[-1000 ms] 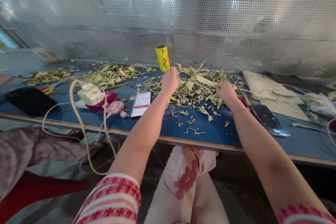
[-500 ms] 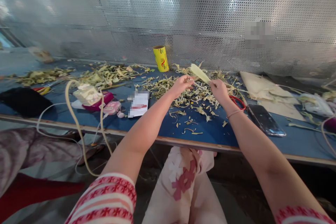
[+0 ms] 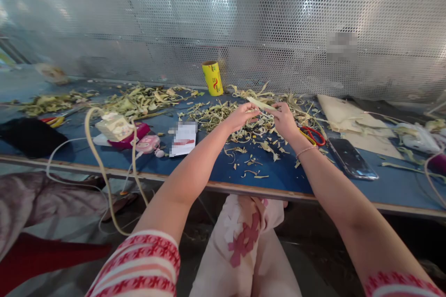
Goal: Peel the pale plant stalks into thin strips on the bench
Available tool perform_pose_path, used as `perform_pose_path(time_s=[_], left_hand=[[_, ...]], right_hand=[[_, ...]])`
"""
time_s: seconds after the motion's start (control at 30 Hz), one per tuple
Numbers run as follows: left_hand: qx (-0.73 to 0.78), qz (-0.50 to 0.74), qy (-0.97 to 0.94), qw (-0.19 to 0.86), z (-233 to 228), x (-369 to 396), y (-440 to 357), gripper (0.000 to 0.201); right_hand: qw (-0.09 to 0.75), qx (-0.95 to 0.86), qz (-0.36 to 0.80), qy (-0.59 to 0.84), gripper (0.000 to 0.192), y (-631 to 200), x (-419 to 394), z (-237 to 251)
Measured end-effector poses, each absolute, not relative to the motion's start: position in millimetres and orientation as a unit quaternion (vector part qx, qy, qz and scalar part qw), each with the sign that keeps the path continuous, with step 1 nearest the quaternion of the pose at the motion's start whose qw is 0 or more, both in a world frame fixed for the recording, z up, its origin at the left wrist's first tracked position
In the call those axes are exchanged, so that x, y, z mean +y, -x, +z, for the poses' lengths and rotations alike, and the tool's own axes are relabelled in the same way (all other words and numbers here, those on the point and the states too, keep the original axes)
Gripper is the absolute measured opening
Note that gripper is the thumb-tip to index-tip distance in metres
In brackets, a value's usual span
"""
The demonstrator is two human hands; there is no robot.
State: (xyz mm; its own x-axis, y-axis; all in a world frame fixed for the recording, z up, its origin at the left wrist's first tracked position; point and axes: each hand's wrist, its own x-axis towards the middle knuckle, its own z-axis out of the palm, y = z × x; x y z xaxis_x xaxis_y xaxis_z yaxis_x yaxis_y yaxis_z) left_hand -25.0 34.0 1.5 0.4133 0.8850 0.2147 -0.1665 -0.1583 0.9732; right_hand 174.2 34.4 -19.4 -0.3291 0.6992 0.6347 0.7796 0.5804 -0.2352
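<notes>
Your left hand (image 3: 240, 115) and right hand (image 3: 284, 118) pinch opposite ends of a pale leaf strip (image 3: 259, 103) above the blue desk (image 3: 209, 162); it looks light, thin and tearable, so grip its ends gently.

The leaf strip (image 3: 260, 103) between the hands looked pale, dry and matt, like the fibrous scraps (image 3: 223, 113) under it. The table (image 3: 278, 174) had a smooth matt blue top with a bare wooden edge. The wall panel (image 3: 244, 23) was shiny perforated metal. The phone (image 3: 351, 158) looked glossy black, and the yellow roll (image 3: 213, 78) slick plastic.
</notes>
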Motion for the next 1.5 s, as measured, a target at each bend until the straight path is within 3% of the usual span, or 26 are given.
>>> perform_pose_path(time_s=[0.13, 0.47, 0.67, 0.9, 1.1, 1.27, 1.4, 1.5], left_hand=[[0.260, 0.454, -0.605, 0.600, 0, 35, 23, 0.020], [0.306, 0.528, -0.595, 0.524, -5, 42, 23, 0.015], [0.306, 0.521, -0.592, 0.533, -9, 50, 26, 0.016], [0.287, 0.479, -0.618, 0.553, -11, 49, 27, 0.025], [0.274, 0.425, -0.682, 0.528, -10, 45, 27, 0.025], [0.282, 0.375, -0.732, 0.494, -8, 40, 26, 0.022], [0.275, 0.351, -0.760, 0.474, -7, 37, 25, 0.020], [0.279, 0.343, -0.774, 0.453, -7, 37, 25, 0.019]], right_hand=[[0.371, -0.825, -0.058, 0.422, 0.045, -168, 32, -20], [0.309, -0.882, -0.056, 0.352, 0.047, -151, 30, -25], [0.337, -0.879, -0.045, 0.334, 0.040, -152, 27, -21], [0.399, -0.820, -0.029, 0.409, 0.023, -153, 18, -12], [0.424, -0.775, 0.019, 0.468, 0.013, -152, 24, -16], [0.385, -0.764, 0.068, 0.513, 0.017, -152, 24, -15], [0.391, -0.740, 0.140, 0.530, 0.019, -150, 27, -16], [0.431, -0.694, 0.257, 0.516, 0.024, -148, 32, -20]])
